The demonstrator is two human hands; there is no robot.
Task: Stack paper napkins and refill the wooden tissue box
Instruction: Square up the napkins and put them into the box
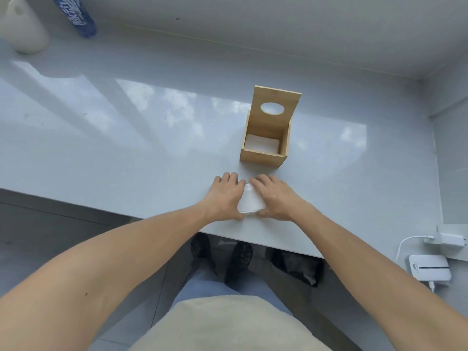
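A small stack of white paper napkins [250, 202] lies on the white table near its front edge. My left hand [225, 196] presses against the stack's left side and my right hand [274, 196] against its right side, thumbs at the near edge, so both hands grip it between them. Just beyond stands the wooden tissue box [263, 157], its lid with an oval hole [276, 97] tipped up and back. Inside the open box lies a white pile of napkins [262, 144].
A white paper roll [24, 29] and a blue bottle [76, 15] stand at the far left. At the right lie a white charger [450, 240] with cable and a white router-like device [429, 268]. The table's front edge [278, 247] runs just under my wrists.
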